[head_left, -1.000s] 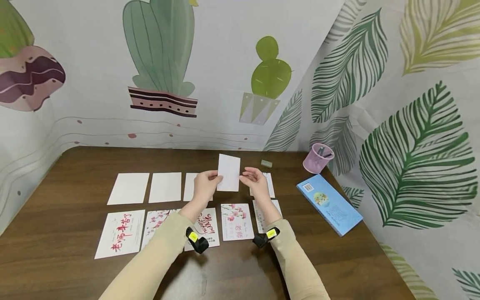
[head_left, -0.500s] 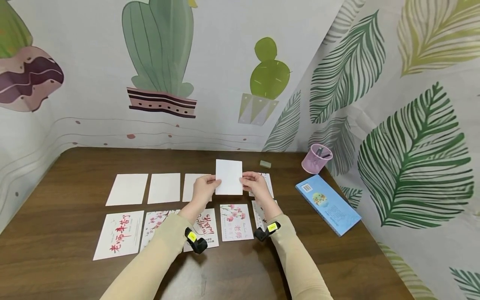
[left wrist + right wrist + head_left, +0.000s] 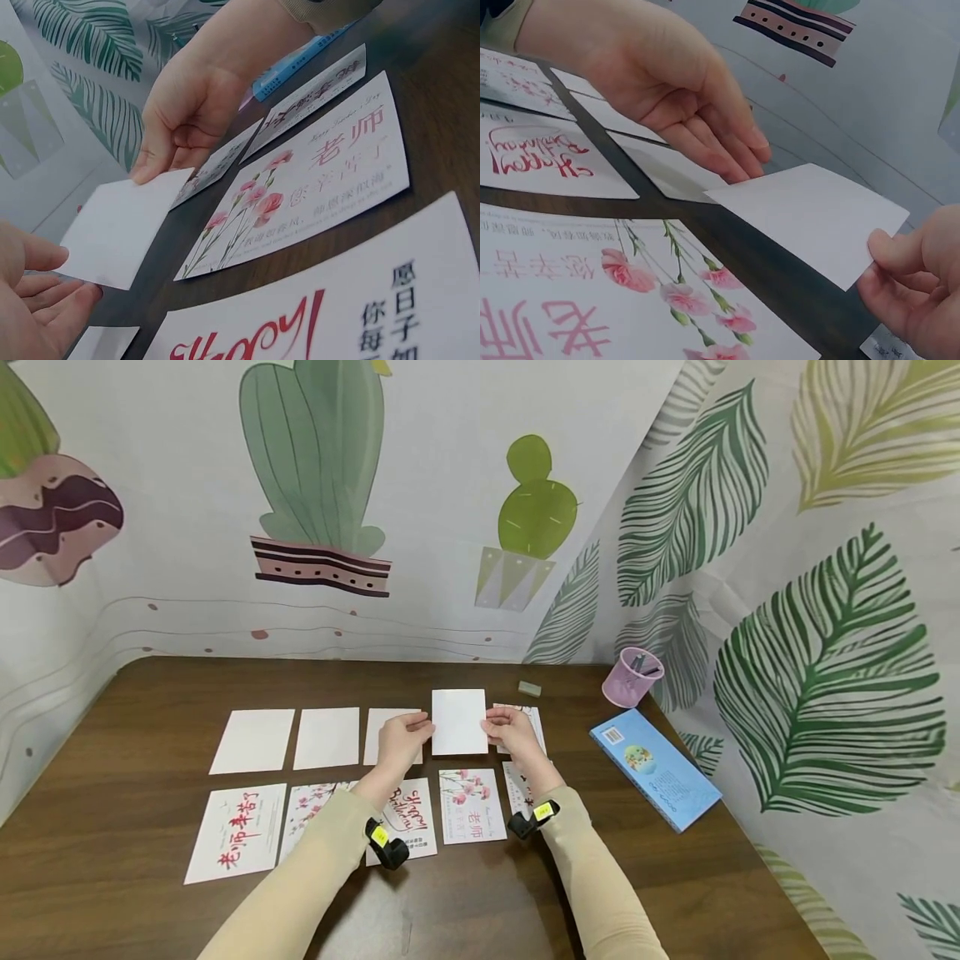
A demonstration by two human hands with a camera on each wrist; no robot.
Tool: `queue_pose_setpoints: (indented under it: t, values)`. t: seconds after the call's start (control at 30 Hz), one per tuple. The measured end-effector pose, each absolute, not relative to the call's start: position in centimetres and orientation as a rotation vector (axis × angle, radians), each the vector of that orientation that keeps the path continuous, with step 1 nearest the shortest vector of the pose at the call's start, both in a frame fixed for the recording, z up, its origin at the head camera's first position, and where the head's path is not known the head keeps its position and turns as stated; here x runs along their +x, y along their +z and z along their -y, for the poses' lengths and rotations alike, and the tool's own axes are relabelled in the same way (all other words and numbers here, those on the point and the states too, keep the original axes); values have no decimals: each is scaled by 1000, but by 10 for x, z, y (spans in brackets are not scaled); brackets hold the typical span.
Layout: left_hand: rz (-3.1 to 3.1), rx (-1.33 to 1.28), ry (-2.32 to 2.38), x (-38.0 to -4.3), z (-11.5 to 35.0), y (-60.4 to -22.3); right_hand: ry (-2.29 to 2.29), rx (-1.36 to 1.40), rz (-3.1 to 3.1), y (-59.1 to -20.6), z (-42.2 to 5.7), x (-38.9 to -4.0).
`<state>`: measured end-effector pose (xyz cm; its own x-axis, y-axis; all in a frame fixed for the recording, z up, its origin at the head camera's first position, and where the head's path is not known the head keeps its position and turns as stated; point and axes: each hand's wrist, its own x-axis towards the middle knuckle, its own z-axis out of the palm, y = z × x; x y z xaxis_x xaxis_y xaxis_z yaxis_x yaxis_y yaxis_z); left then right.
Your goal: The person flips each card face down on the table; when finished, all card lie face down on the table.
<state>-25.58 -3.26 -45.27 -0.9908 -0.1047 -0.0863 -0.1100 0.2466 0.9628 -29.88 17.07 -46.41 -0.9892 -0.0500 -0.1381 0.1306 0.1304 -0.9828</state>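
A white card [image 3: 460,722], blank side up, is between my two hands just above the table. My right hand [image 3: 517,737] pinches its right edge, thumb on top and curled fingers beneath, as the right wrist view shows. At the opposite edge is my left hand [image 3: 401,745]; its fingers [image 3: 731,161] are fairly straight at the card's border, and the thumb is raised off the card in the right wrist view. Below lies a printed card with pink carnations [image 3: 472,806]. A "Happy Birthday" card [image 3: 411,818] is partly hidden by my left forearm.
Blank cards [image 3: 327,738] lie in a row at the left, above printed cards [image 3: 236,831]. More printed cards [image 3: 528,718] are partly under my right hand. An eraser-like block [image 3: 529,689], a pink pen holder [image 3: 633,677] and a blue book [image 3: 656,768] stand or lie at the right.
The blank card has been turned flatter and lowered toward the table, in line with the upper row. My right hand has taken hold of its right edge; my left fingers have loosened.
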Motion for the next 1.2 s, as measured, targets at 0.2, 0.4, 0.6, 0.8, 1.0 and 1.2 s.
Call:
queue_pose_setpoints:
  t: [0.2, 0.4, 0.6, 0.8, 1.0, 1.2]
  values:
    - [-2474, -168, 1887, -252, 33, -451, -1915, 79, -2328, -463, -169, -297]
    - [-2449, -130, 1859, -249, 33, -451, -1862, 118, -2427, -468, -166, -298]
    - [-2446, -131, 1822, -249, 31, -452, -1746, 111, -2556, -468, -164, -298]
    - [-2455, -128, 1796, -249, 31, -452, -1647, 142, -2650, -464, -163, -297]
    - [-2475, -113, 1777, -249, 32, -452, -1564, 155, -2689, -460, -163, -296]
    - [-2474, -123, 1769, -250, 31, -453, -1564, 152, -2664, -460, -165, -293]
